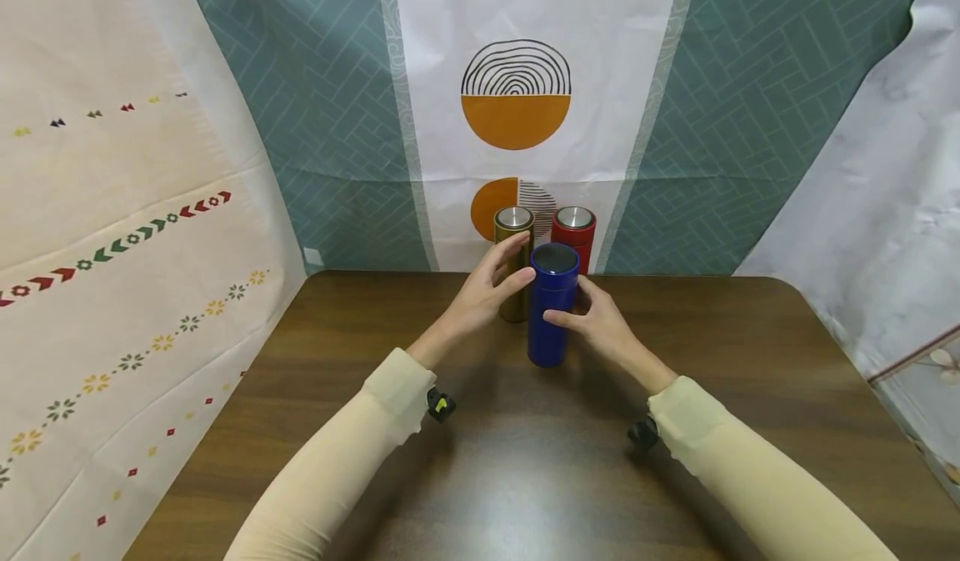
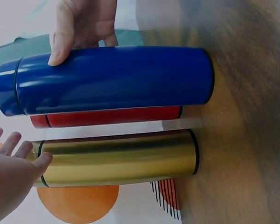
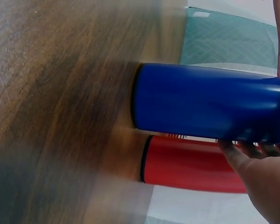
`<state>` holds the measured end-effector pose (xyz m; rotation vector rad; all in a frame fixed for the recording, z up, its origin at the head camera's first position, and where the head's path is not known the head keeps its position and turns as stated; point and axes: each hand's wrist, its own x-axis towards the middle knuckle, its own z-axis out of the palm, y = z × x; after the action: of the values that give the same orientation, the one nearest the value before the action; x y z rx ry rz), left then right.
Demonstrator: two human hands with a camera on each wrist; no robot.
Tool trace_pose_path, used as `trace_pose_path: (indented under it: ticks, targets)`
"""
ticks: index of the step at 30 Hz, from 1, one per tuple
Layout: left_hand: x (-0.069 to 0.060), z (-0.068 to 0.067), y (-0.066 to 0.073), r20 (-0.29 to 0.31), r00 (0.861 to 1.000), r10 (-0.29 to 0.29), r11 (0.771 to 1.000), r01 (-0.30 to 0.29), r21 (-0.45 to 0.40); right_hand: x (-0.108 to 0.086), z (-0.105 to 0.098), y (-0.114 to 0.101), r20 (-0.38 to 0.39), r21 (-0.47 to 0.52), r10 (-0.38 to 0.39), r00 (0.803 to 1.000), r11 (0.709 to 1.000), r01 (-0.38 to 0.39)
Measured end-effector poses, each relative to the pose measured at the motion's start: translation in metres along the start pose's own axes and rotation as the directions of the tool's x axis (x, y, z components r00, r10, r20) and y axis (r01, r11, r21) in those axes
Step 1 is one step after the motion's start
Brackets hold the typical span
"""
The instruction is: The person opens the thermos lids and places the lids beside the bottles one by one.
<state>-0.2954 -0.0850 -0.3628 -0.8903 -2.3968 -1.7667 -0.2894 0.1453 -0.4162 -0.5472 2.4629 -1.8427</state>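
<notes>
A blue vacuum flask [image 1: 548, 328] with a dark glossy lid stands upright, in front of the other two flasks. My right hand [image 1: 603, 321] grips its right side, thumb [image 2: 60, 44] across the front and fingers [image 3: 233, 151] behind. My left hand [image 1: 483, 290] is beside the gold flask [image 2: 116, 161], fingers extended and spread near its top, thumb pointing towards the blue one. In the left wrist view that left hand [image 2: 11, 179] curls round nothing. Behind the blue flask, partly hidden, is a red flask [image 3: 191, 163] with a silver lid top.
All three flasks are at the back of a brown wooden table [image 1: 480, 478]. A patterned cloth [image 1: 517, 11] hangs directly behind the table's far edge. Cream embroidered cloth [image 1: 112, 211] covers the left side, and a pale cloth [image 1: 885, 177] hangs at right.
</notes>
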Motion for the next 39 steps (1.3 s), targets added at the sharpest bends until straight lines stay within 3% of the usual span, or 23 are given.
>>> trace_pose_path:
  ticks: [13,23,30,39]
  targets:
    - [-0.003,-0.007,0.008,0.107,0.991,0.085,0.993,-0.075,-0.091,-0.018,-0.008,-0.013,0.066,0.000,-0.027,0.997,1.000,0.027]
    - [-0.012,-0.008,0.013,0.210,0.975,0.073,0.993,-0.052,-0.106,-0.032,-0.013,-0.011,0.186,-0.001,-0.041,0.982,0.999,0.042]
    - [-0.012,-0.005,0.011,0.304,0.949,0.087,0.982,-0.030,-0.189,-0.036,-0.014,-0.009,0.230,0.011,-0.034,0.973,0.999,0.032]
    - [-0.012,-0.003,0.009,0.347,0.933,0.092,0.980,-0.024,-0.197,-0.039,-0.012,-0.010,0.295,0.035,-0.057,0.954,0.998,0.049]
